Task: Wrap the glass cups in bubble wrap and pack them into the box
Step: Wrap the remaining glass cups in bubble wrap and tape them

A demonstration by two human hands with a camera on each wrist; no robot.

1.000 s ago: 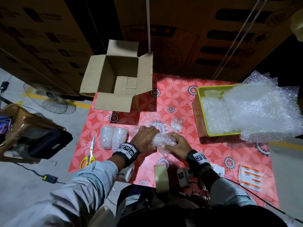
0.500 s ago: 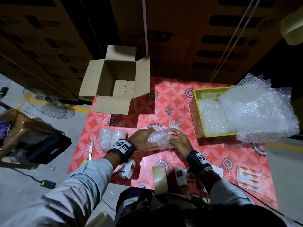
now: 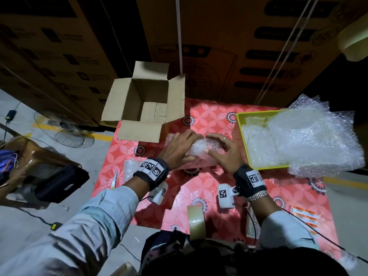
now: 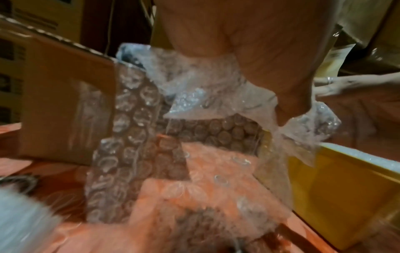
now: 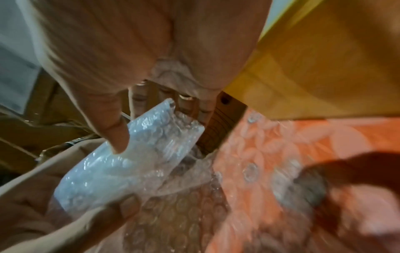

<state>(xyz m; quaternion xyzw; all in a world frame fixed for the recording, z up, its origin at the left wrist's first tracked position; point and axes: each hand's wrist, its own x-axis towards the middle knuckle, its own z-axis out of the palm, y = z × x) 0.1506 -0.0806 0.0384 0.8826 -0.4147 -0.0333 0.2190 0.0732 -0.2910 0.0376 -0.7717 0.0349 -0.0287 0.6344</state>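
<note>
A glass cup rolled in bubble wrap (image 3: 199, 149) lies on its side on the red flowered table (image 3: 258, 192), just in front of the open cardboard box (image 3: 143, 108). My left hand (image 3: 184, 145) grips its left end, fingers over the top and thumb below. At the other end my right hand (image 3: 219, 149) grips it with the thumb (image 5: 116, 137) pressed on the wrap (image 5: 129, 162). A loose tail of the sheet (image 4: 134, 137) hangs to the table. Two wrapped cups (image 3: 128, 169) lie at the left, partly behind my left wrist. The box looks empty.
A yellow tray (image 3: 242, 124) on the right holds a pile of bubble wrap sheets (image 3: 308, 140). A tape roll (image 3: 196, 218) stands at the near edge, scissors (image 3: 114, 180) at the left edge. A fan (image 3: 63, 130) and a brown chair (image 3: 35, 160) stand left of the table.
Both hands have carried the wrapped cup away from me, up to the box's front flap. More of the loose sheet is now rolled round the cup.
</note>
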